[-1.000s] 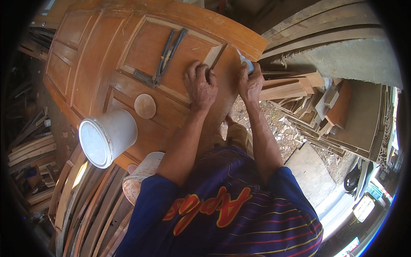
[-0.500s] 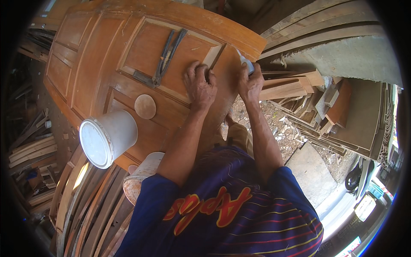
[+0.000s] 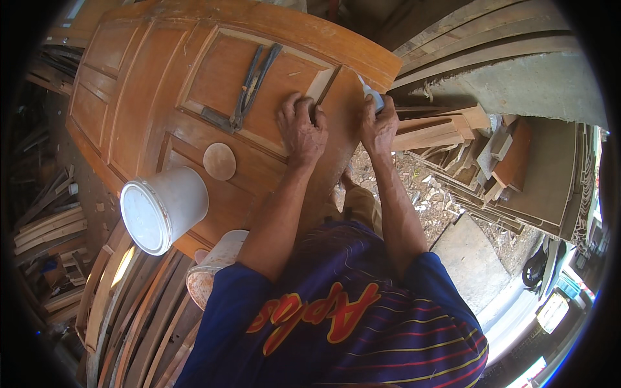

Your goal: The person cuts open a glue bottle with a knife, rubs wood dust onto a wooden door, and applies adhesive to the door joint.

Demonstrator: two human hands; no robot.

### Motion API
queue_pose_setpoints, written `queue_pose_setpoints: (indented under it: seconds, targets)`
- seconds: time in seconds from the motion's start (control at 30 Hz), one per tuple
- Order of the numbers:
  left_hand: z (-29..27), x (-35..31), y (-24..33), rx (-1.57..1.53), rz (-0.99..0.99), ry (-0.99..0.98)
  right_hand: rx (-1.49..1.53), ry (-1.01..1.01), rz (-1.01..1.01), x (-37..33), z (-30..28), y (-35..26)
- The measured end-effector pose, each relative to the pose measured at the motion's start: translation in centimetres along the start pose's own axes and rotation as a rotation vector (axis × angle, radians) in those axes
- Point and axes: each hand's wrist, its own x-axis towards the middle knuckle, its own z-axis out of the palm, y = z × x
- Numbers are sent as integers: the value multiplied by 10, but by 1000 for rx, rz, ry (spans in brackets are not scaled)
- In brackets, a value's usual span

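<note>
A brown panelled wooden door [image 3: 145, 97] lies flat before me. My left hand [image 3: 303, 129] rests on it beside the moulding of a recessed panel. Its fingers are bent but apart, with nothing visible in them. At the door's right end my right hand [image 3: 380, 126] is closed around a small pale bottle-like object [image 3: 373, 98] with a narrow tip pointing away from me; my fingers partly hide it. Long-handled pincers [image 3: 249, 90] lie left of my left hand. Nearer stands a round pale disc [image 3: 219, 161].
A lidded white bucket [image 3: 174, 200] stands on the door's near left part; a stained bucket [image 3: 207, 275] is beside my left arm. Long timber strips [image 3: 139, 310] lie at lower left. Wood offcuts [image 3: 446, 129] and stacked boards [image 3: 540, 174] are at right, below a concrete slab [image 3: 517, 90].
</note>
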Motion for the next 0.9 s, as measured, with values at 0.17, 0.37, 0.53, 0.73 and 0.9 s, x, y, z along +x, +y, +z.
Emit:
queue_pose_setpoints:
  seconds: [0.17,0.37,0.53,0.73,0.9]
  targets:
    - [-1,0,1,-2,8,1,1,19,-25,0,0,0]
    - [-1,0,0,-17,2,4,-16,1,-10,-1,-1,-2]
    - [0,1,0,-17,7,13,3,67,10,-8,-4,-2]
    - [1,1,-1,-16,15,10,2,80,-11,-7,-4,-3]
    - [1,0,0,-14,-3,-2,-13,57,15,-5,-3,-1]
